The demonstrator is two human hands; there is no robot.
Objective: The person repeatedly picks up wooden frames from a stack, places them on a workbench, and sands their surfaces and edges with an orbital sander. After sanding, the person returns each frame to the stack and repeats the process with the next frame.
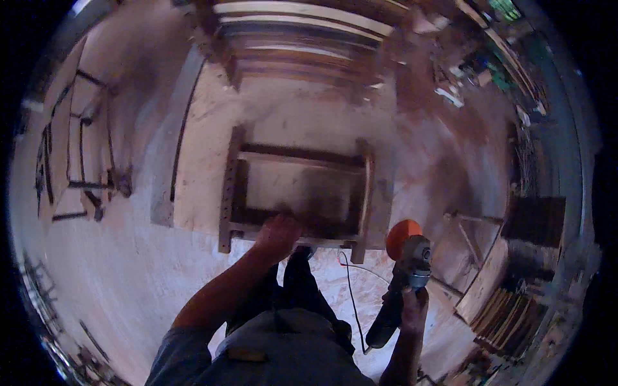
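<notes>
A dark wooden frame (302,161) of two side posts joined by cross rails lies in front of me, with its near edge close to my legs. My left hand (279,234) is closed on its near rail, left of the middle. Out to the right, my right hand (414,305) grips an angle grinder (418,257) near its head. The grinder's orange disc (403,238) stands to the right of the frame, apart from it. A dark cord (353,302) hangs beside the tool's dark body. My left fingertips are blurred.
Under the frame is a pale board (309,112). Stacked wooden pieces (309,32) stand beyond it. A thin-legged frame (84,148) is at the left. On the right are a wooden stand (473,235), a dark box-like thing (534,222) and a pile of slats (508,318).
</notes>
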